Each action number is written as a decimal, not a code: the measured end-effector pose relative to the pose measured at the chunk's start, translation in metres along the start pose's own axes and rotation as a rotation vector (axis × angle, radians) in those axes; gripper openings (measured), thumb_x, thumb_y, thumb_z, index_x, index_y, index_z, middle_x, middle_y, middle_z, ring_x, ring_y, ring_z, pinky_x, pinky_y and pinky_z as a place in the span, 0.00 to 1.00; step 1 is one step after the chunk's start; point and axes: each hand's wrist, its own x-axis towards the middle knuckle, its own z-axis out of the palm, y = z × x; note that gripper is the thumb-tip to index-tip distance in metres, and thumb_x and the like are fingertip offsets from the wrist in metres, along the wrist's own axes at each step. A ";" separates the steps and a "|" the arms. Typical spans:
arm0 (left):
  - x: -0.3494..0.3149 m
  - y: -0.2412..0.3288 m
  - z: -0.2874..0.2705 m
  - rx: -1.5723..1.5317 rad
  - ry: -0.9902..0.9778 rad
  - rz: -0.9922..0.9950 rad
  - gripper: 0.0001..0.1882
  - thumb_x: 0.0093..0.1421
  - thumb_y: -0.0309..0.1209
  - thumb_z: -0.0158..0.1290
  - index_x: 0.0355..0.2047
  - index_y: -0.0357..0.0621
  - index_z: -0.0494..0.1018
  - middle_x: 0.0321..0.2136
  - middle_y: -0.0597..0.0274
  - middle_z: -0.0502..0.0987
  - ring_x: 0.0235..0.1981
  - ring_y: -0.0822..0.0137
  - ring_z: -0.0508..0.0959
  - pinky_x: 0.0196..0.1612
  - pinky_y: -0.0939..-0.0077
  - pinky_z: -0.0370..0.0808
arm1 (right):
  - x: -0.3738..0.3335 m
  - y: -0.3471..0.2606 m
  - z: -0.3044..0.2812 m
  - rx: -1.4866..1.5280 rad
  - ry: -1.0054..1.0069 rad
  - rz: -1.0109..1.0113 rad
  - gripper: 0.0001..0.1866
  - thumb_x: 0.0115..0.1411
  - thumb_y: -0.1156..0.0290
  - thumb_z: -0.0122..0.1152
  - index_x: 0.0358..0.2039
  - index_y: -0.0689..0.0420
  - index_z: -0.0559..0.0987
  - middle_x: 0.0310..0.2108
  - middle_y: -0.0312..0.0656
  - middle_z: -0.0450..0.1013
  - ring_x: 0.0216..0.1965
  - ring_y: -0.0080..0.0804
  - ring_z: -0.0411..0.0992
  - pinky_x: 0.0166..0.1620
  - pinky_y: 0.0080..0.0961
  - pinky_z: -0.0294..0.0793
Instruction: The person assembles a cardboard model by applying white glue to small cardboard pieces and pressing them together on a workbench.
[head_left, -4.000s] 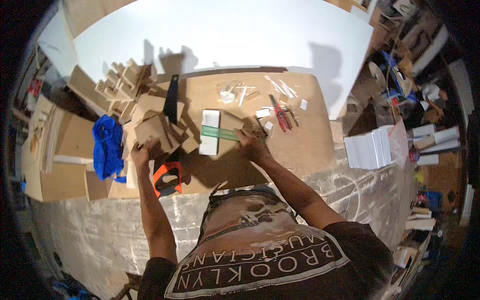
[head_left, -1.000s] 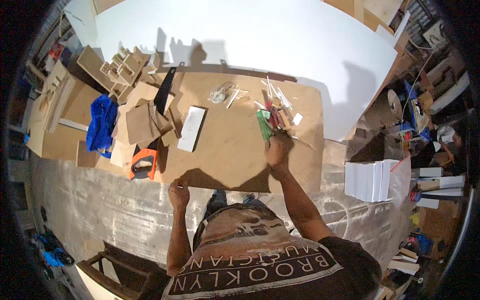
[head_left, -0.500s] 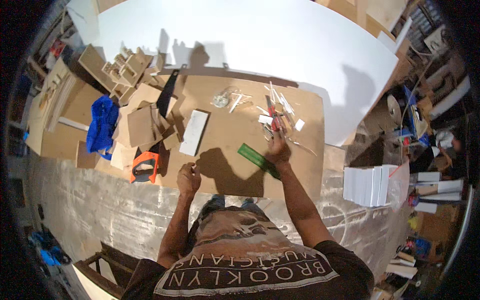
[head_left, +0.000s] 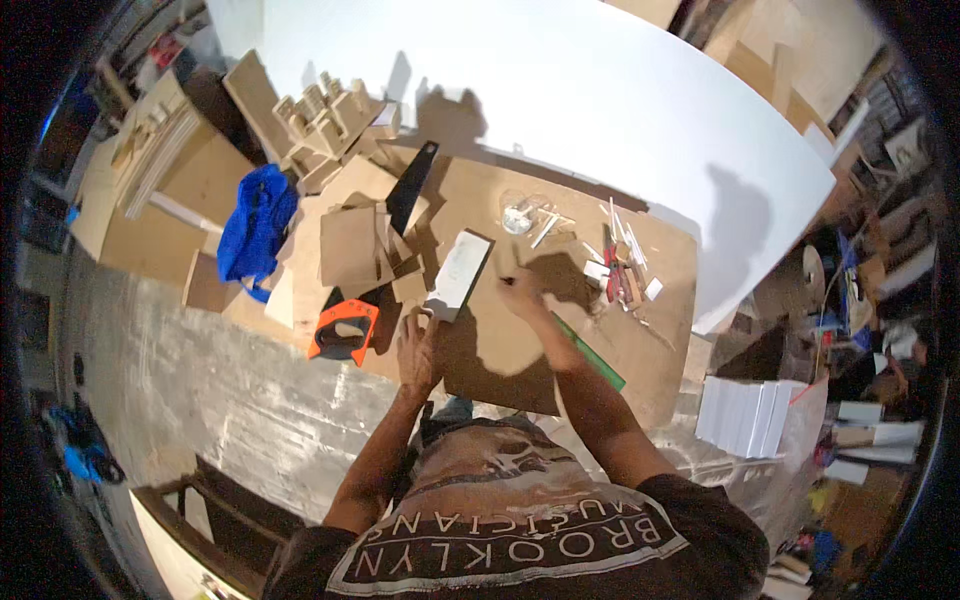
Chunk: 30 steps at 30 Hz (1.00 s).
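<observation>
A long white rectangular block point(head_left: 461, 270) lies slanted on the brown board point(head_left: 520, 345). My left hand point(head_left: 415, 348) is at its near end, its fingers curled against the lower corner. To the right of the block my right hand point(head_left: 524, 294) hovers low over the board, apart from the block. Its fingers are blurred and partly in shadow, so I cannot make out whether it holds anything. Beneath my right forearm lies a green strip point(head_left: 590, 352), partly covered. Red-handled pliers point(head_left: 611, 268) rest among thin white offcuts point(head_left: 628, 240) at the right.
A handsaw with an orange handle point(head_left: 343, 332) lies left, partly under wooden pieces point(head_left: 350, 245). Beyond it are a blue bag point(head_left: 257, 225) and a wooden rack point(head_left: 325, 125). A clear round roll point(head_left: 518, 216) sits farther back. White panels point(head_left: 745, 415) stand at right.
My right hand has left the pliers, now lying on the board, and moved left toward the white block. My left hand has come forward to the block's near end. The view has shifted.
</observation>
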 end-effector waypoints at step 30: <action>-0.011 0.040 -0.007 0.026 -0.123 -0.243 0.29 0.54 0.39 0.59 0.53 0.39 0.65 0.51 0.44 0.65 0.51 0.41 0.67 0.47 0.44 0.73 | 0.025 0.084 -0.139 -0.654 0.296 0.526 0.41 0.58 0.63 0.62 0.68 0.59 0.55 0.57 0.65 0.67 0.62 0.55 0.65 0.60 0.51 0.66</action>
